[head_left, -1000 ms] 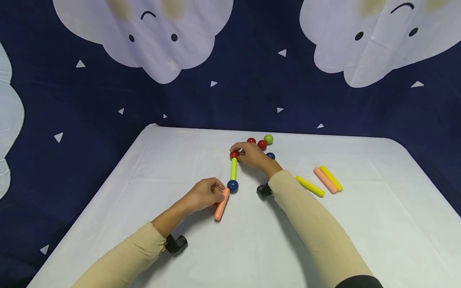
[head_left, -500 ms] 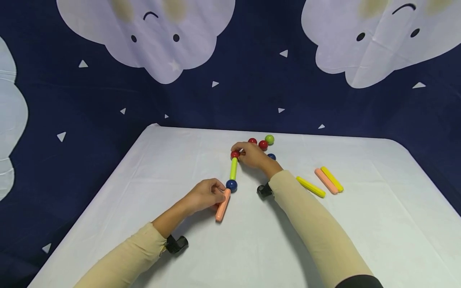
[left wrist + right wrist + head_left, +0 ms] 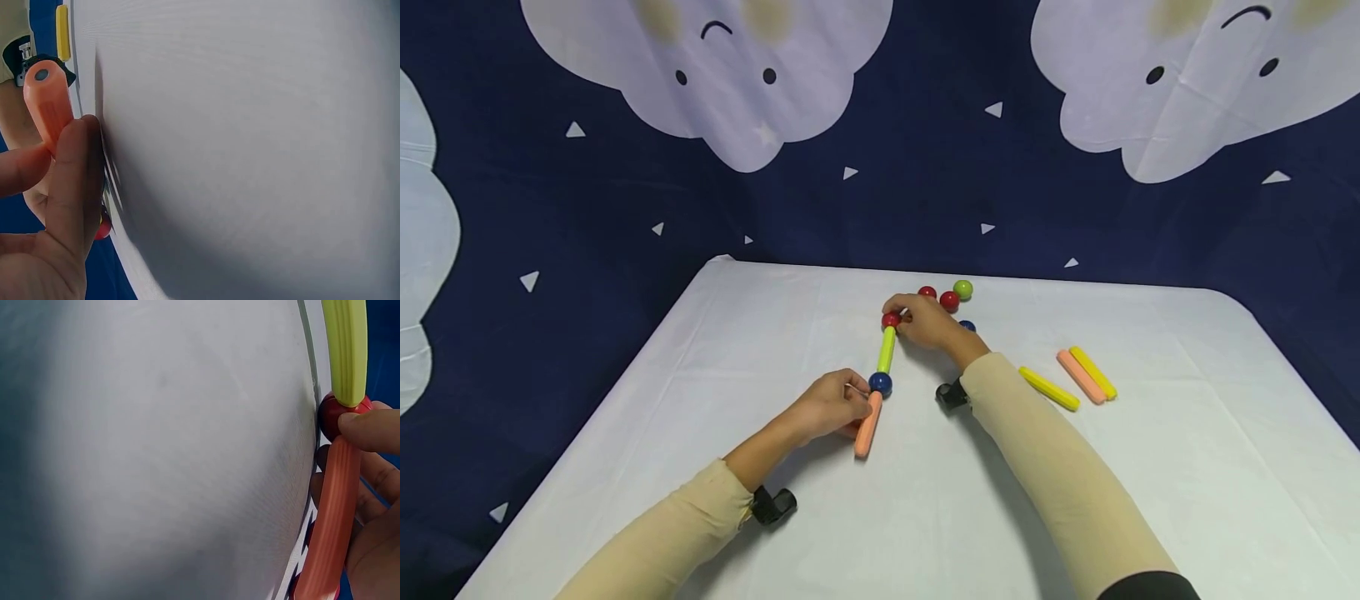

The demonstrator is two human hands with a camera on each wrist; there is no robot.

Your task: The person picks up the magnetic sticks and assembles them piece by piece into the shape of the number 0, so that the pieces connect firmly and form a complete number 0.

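My left hand (image 3: 831, 407) pinches an orange stick (image 3: 868, 427) between thumb and fingers; in the left wrist view the near end of that orange stick (image 3: 47, 97) shows a small grey disc. Its far end meets a blue ball (image 3: 881, 383). A yellow-green stick (image 3: 887, 350) runs from this ball up to a red ball (image 3: 891, 320), which my right hand (image 3: 927, 322) grips. In the right wrist view, the thumb presses the red ball (image 3: 331, 417), and another orange stick (image 3: 332, 515) extends from it alongside the palm.
Behind my right hand lie red balls (image 3: 950, 302), a green ball (image 3: 962, 289) and a partly hidden blue ball (image 3: 968, 326). Right of the right forearm are a yellow stick (image 3: 1049, 388), an orange stick (image 3: 1081, 377) and another yellow stick (image 3: 1093, 372) on the white table (image 3: 1210, 483).
My left hand and its orange stick have shifted slightly right, closing onto the blue ball. The blue ball has swung a little left; my right hand keeps its grip on the red ball.
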